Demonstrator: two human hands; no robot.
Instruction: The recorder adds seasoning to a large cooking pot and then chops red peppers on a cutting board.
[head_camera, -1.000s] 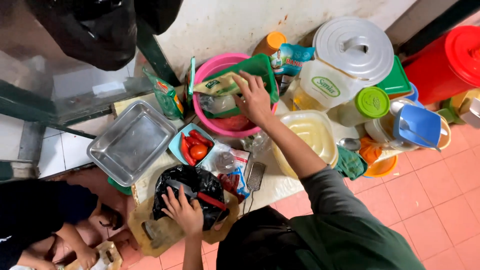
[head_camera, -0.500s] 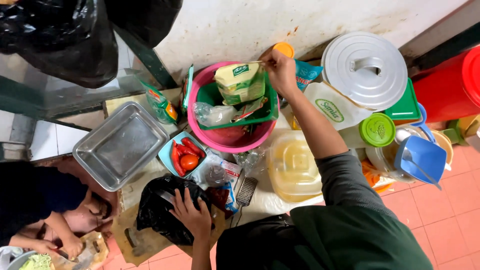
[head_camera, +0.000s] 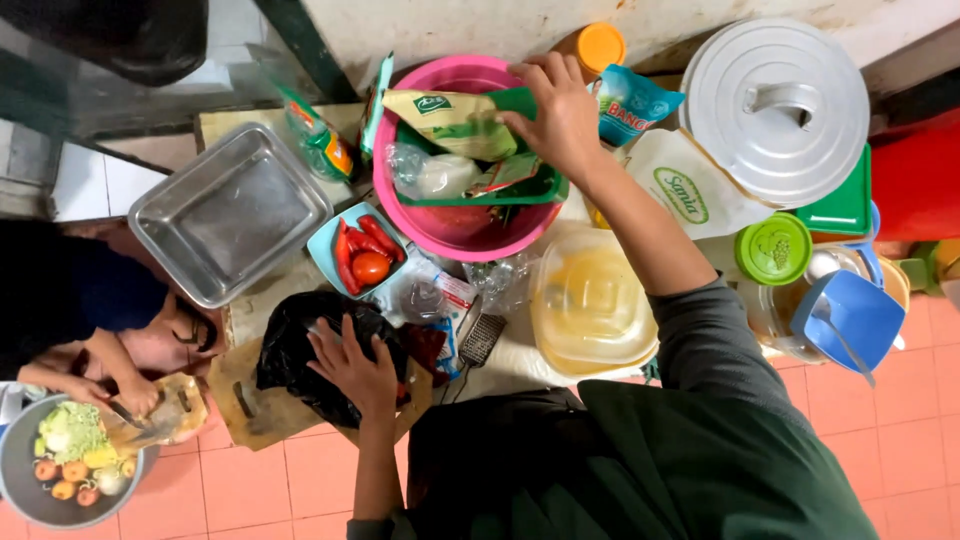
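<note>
Tray (head_camera: 228, 212) and pot lid (head_camera: 778, 105) flanking basin (head_camera: 455, 232)

The counter is crowded. The right hand (head_camera: 560, 115) reaches over the pink basin (head_camera: 455, 225), hemmed by the orange-capped bottle (head_camera: 598, 45) and blue packet (head_camera: 630, 100) behind it. The clear lidded container (head_camera: 590, 300) sits under that forearm. The left hand (head_camera: 355, 365) rests on the black bag (head_camera: 300, 350), beside the small tray of chillies (head_camera: 360, 255). Only the empty metal tray (head_camera: 230, 212) offers open room.
</note>
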